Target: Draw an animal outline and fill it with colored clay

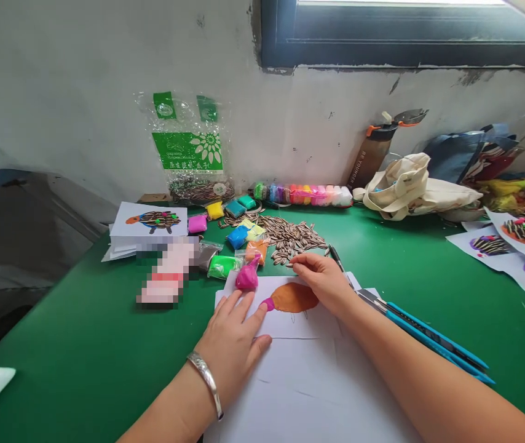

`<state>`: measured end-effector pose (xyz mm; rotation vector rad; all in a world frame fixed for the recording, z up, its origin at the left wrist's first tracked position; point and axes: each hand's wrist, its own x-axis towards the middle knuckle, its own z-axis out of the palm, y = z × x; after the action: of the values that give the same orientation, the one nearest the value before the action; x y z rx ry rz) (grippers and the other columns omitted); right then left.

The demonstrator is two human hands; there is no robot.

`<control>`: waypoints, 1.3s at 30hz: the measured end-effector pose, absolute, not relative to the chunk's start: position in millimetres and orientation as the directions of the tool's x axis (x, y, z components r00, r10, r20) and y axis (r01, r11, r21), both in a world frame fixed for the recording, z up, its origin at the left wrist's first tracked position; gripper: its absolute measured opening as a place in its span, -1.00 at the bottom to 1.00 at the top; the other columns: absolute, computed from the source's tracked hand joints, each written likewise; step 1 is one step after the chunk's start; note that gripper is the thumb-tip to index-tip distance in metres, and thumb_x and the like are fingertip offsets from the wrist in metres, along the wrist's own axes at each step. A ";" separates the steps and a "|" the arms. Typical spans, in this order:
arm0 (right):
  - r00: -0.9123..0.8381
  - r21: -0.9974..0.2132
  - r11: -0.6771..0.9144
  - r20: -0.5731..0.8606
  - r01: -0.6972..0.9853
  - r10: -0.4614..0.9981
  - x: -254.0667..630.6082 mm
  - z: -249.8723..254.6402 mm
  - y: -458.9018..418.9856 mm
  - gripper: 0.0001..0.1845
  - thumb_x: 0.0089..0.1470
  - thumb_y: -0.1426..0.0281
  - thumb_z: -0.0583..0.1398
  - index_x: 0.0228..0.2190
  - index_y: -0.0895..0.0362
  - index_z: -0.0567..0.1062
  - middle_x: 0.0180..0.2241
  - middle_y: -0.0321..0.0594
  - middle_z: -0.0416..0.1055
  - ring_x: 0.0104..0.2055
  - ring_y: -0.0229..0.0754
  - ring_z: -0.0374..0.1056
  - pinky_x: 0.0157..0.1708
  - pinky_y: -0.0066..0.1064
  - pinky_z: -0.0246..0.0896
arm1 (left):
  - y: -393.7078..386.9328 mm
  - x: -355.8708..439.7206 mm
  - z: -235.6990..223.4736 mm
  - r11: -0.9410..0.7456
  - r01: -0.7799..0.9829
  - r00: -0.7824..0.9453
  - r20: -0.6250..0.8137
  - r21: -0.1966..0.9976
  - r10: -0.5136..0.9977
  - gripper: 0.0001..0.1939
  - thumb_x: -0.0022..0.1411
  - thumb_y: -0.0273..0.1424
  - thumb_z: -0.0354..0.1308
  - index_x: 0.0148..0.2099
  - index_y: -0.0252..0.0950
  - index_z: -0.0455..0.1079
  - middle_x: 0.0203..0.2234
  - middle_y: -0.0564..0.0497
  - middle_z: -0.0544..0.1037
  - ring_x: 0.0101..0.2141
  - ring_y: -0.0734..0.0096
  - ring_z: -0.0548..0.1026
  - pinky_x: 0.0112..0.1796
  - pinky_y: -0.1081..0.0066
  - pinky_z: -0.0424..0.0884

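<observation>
My left hand (237, 335), a silver bangle at its wrist, lies with fingers spread on a white sheet of paper (299, 375). Its index finger touches a small pink clay piece (268, 304) joined to a flat orange clay oval (296, 298). Short pencil lines show below the oval. Just above the paper's far edge, my right hand (322, 277) pinches what looks like a sunflower seed (289, 265) between thumb and finger. Beyond it spreads a pile of sunflower seeds (292, 237). A bagged pink clay lump (247, 275) rests at the sheet's upper left.
Several clay packets (224, 266) lie left of the seeds. A seed bag (193, 154) leans on the wall beside a clay roll (308, 194). A black pen (339, 261) and blue-handled tool (438, 338) are at right. Finished turtle pictures (152, 219), a bottle (373, 151) and cloth bag (410, 187) stand around.
</observation>
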<state>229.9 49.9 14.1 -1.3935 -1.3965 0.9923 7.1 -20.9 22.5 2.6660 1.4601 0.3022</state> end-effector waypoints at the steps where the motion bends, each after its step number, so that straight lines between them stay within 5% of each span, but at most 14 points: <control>1: 0.037 -0.961 0.042 0.054 0.275 0.998 229.8 13.9 49.8 -0.75 -0.03 0.23 0.18 -0.39 0.12 0.56 -0.42 -0.24 0.50 -0.37 -0.16 0.37 -0.35 -0.36 0.23 | -21.0 7.6 22.5 -0.537 0.824 0.523 0.124 0.179 0.844 -0.51 0.24 -0.34 0.13 0.21 -0.16 0.29 0.15 -0.13 0.37 0.17 -0.08 0.25 0.11 -0.10 0.28; 13: 0.013 -0.954 0.063 0.070 0.294 0.997 230.9 11.5 50.2 -0.77 -0.01 0.26 0.17 -0.38 0.11 0.56 -0.40 -0.24 0.52 -0.33 -0.15 0.38 -0.33 -0.37 0.22 | -22.3 10.0 21.3 -0.522 0.838 0.511 0.107 0.158 0.853 -0.43 0.26 -0.30 0.11 0.30 -0.14 0.16 0.18 -0.16 0.34 0.17 -0.09 0.25 0.10 -0.14 0.25; 17: 0.009 -0.952 0.067 0.073 0.300 0.997 231.2 10.8 50.4 -0.77 0.00 0.27 0.17 -0.38 0.11 0.56 -0.40 -0.24 0.52 -0.32 -0.15 0.39 -0.33 -0.37 0.22 | -21.9 10.2 24.0 -0.536 0.834 0.532 0.065 0.135 0.844 -0.50 0.27 -0.29 0.11 0.25 -0.14 0.26 0.19 -0.19 0.32 0.17 -0.16 0.24 0.09 -0.19 0.23; 22: 0.006 -0.950 0.061 0.066 0.305 0.998 230.3 12.6 49.3 -0.76 0.00 0.26 0.17 -0.38 0.12 0.56 -0.41 -0.24 0.51 -0.35 -0.16 0.37 -0.35 -0.38 0.21 | -22.7 11.9 28.3 -0.511 0.846 0.508 0.060 0.154 0.859 -0.39 0.27 -0.28 0.11 0.33 -0.17 0.12 0.20 -0.16 0.32 0.18 -0.11 0.24 0.11 -0.13 0.24; 39: 0.004 -0.946 0.045 0.049 0.320 0.999 230.3 14.6 47.8 -0.75 0.00 0.25 0.15 -0.38 0.13 0.55 -0.41 -0.24 0.48 -0.34 -0.16 0.34 -0.36 -0.38 0.15 | -17.1 9.3 33.5 -0.489 0.862 0.491 0.021 0.134 0.871 -0.44 0.25 -0.23 0.13 0.23 -0.39 0.27 0.17 -0.26 0.36 0.17 -0.07 0.28 0.13 -0.06 0.28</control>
<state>230.3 47.8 14.6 -1.4123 -1.4576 0.9923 9.3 -17.1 33.5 2.6200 1.5290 0.1306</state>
